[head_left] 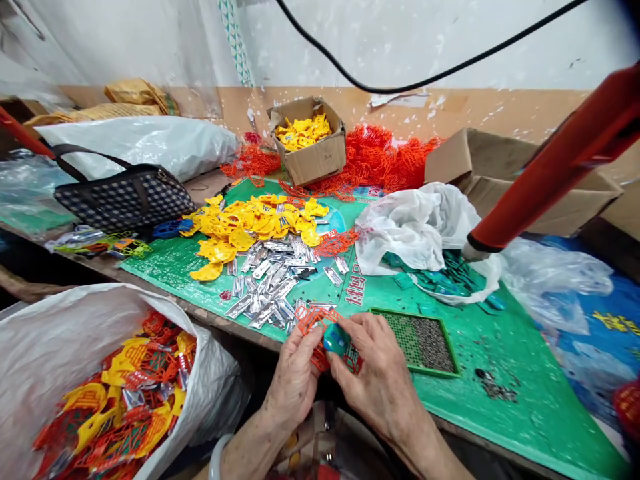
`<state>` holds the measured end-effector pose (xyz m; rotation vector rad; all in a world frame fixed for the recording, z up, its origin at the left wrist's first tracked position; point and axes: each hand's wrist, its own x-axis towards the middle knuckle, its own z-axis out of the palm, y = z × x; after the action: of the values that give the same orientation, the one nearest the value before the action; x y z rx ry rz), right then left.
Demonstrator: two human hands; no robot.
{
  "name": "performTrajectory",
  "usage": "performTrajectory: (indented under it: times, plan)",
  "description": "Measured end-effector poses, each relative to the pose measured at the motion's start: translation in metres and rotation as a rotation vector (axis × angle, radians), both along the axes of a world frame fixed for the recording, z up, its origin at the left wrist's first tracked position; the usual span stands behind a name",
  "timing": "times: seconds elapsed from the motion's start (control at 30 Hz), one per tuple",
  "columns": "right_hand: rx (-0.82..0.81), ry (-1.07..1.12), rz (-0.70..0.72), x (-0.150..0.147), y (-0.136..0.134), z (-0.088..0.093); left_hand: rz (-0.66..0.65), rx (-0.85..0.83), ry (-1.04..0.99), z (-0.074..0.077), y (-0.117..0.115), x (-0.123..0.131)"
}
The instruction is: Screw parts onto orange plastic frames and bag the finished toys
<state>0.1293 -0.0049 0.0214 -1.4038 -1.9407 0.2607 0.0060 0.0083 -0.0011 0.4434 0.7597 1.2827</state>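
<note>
At the table's front edge, my left hand (295,373) is closed on an orange-red openwork plastic piece (313,320). My right hand (380,367) pinches a teal plastic piece (336,339) against it, and my fingers hide part of both. Just beyond my hands lies a heap of silvery metal blades (270,293). Yellow plastic pieces (250,227) are piled behind them. Right of my right hand sits a green tray (454,363) holding small metal parts (433,343).
A white sack (220,373) of red and yellow pieces stands at the left. A white plastic bag (415,223) with dark green pieces lies at the right, under a slanting red pole (555,160). Behind are a cardboard box (315,160), red netlike pieces (385,160) and a checked bag (125,200).
</note>
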Motion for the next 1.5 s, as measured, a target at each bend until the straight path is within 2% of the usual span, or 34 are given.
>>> performTrajectory:
  times: [0.43, 0.67, 0.97, 1.13, 1.5]
  plan:
    - [0.008, 0.089, 0.012, -0.0007, -0.0024, -0.0068, -0.013, -0.035, -0.059, -0.0032, -0.0015, -0.003]
    - [0.038, 0.049, -0.025, -0.004, -0.0049, -0.0049, 0.018, -0.044, -0.084, 0.0016, -0.0032, -0.0017]
    - [0.062, 0.036, -0.04, -0.0067, -0.0069, -0.0071, 0.031, -0.021, -0.079, 0.0012, -0.0021, -0.0012]
    - [0.079, 0.006, -0.06, -0.0087, -0.0095, -0.0021, 0.039, -0.021, -0.047, -0.0007, -0.0033, -0.0016]
    - [0.002, 0.111, -0.027, -0.0049, -0.0046, -0.0065, 0.03, -0.069, -0.028, -0.0044, -0.0049, -0.0039]
